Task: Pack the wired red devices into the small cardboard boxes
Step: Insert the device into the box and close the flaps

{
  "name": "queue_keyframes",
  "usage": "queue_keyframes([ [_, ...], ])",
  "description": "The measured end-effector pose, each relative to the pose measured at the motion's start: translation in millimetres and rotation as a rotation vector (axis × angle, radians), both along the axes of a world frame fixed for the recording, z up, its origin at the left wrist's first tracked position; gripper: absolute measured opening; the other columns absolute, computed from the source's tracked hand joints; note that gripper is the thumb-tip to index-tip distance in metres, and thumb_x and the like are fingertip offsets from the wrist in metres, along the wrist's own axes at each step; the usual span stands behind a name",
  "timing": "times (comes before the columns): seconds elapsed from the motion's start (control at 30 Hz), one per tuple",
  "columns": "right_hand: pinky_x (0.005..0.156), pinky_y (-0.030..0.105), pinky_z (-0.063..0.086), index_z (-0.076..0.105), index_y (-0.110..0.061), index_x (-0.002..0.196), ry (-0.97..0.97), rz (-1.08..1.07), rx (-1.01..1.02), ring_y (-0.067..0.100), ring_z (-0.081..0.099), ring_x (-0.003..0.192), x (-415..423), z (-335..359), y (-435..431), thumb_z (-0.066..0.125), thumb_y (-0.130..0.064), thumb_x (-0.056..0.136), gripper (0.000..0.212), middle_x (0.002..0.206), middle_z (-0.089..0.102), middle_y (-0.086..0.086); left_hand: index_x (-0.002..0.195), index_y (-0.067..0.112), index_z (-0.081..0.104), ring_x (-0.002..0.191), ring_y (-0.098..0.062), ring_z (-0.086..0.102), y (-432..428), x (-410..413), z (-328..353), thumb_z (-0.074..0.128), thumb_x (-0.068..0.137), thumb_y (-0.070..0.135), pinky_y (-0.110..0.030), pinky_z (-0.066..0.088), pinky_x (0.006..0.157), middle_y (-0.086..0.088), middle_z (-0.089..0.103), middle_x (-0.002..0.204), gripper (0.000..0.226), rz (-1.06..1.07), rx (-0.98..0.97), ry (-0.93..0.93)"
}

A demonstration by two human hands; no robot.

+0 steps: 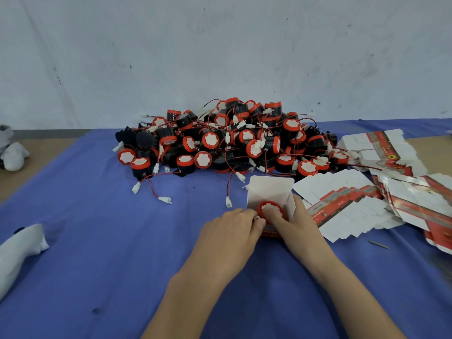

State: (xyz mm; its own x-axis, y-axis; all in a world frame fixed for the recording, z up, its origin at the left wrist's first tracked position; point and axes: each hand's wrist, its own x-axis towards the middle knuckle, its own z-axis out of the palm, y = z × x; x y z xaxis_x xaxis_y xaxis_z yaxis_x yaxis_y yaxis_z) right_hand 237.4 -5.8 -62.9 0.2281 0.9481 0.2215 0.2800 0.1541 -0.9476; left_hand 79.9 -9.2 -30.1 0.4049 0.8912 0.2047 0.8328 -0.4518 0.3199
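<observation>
— What is the work laid on?
— A wrinkled blue cloth [97,241] spread over a tan tabletop [36,152], which shows bare at the far left and far right. Behind it stands a pale grey wall [220,45], scuffed and flecked with dark marks.
— Where is the piece being packed?
— A round red-rimmed device with a white face [271,209] sits in the mouth of an open small cardboard box [270,189]. The box is white inside and lies on the cloth at front middle, its top flap standing up behind.
— And the hands?
— The left hand [230,228] has its fingers curled against the box's left side, holding it. The right hand [300,223] clasps the right side, with its thumb pressed on the device's white face.
— The remaining stock?
— A heap of red and black wired devices [220,140] lies behind the box, towards the wall. Thin leads with white plugs trail forward over the cloth. To the right lie fanned stacks of flat red-and-white box blanks [342,204], the nearest just beside the right hand.
— Anything else?
— A white rounded object [22,243] rests on the cloth at near left, and a white soft bundle [13,155] on the tabletop's left edge. I cannot tell what either is.
</observation>
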Motion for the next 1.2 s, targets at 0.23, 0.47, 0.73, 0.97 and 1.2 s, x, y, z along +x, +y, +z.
queue_keyframes([
  [0.23,0.066,0.011,0.046,0.051,-0.023,0.119,-0.009,-0.076,-0.059,0.008,0.060,0.103,-3.4,-1.9,2.2,0.070,-0.023,0.091,0.034,0.116,0.059,-0.002,0.109,0.027,0.053,0.092,-0.012,0.055,-6.9,9.7,-5.0,0.043,0.106,0.034,-0.027,0.035,0.058,0.010,0.050,0.102,0.013,0.160,0.221,-0.039],
  [0.47,0.068,0.016,0.046,0.049,-0.032,0.104,0.083,-0.062,-0.064,0.010,0.062,0.103,-4.4,-0.5,-1.6,0.064,-0.022,0.095,0.020,0.114,0.062,-0.002,0.102,0.025,0.050,0.089,-0.011,0.046,-1.0,13.5,-14.9,0.060,0.098,0.023,-0.023,0.032,0.051,0.006,0.043,0.107,0.011,0.244,0.260,-0.100],
  [0.73,0.070,0.016,0.049,0.052,-0.031,0.109,0.117,-0.064,-0.046,0.010,0.062,0.105,-4.3,-0.8,-4.2,0.067,-0.029,0.095,0.020,0.117,0.063,-0.002,0.103,0.022,0.067,0.086,-0.016,0.059,-2.1,10.1,-13.4,0.067,0.092,0.022,-0.024,0.032,0.051,0.000,0.058,0.108,0.010,0.163,0.272,0.021],
  [0.97,0.059,0.004,0.045,0.049,-0.027,0.105,0.054,-0.133,-0.023,0.004,0.060,0.095,-8.2,-3.6,0.9,0.070,-0.021,0.092,0.025,0.111,0.061,-0.001,0.133,0.022,0.045,0.112,-0.021,0.047,4.7,12.8,-28.1,0.039,0.101,0.023,-0.029,0.037,0.073,-0.003,0.041,0.136,0.032,0.157,0.228,0.078],
  [1.2,0.063,0.014,0.047,0.048,-0.027,0.100,0.098,-0.138,-0.030,0.007,0.063,0.095,-10.7,-7.6,6.0,0.069,-0.016,0.091,0.025,0.107,0.063,-0.003,0.130,0.015,0.043,0.109,-0.027,0.052,10.0,19.1,-27.7,0.044,0.094,0.009,-0.033,0.034,0.069,-0.011,0.044,0.133,0.036,0.151,0.229,0.231],
])
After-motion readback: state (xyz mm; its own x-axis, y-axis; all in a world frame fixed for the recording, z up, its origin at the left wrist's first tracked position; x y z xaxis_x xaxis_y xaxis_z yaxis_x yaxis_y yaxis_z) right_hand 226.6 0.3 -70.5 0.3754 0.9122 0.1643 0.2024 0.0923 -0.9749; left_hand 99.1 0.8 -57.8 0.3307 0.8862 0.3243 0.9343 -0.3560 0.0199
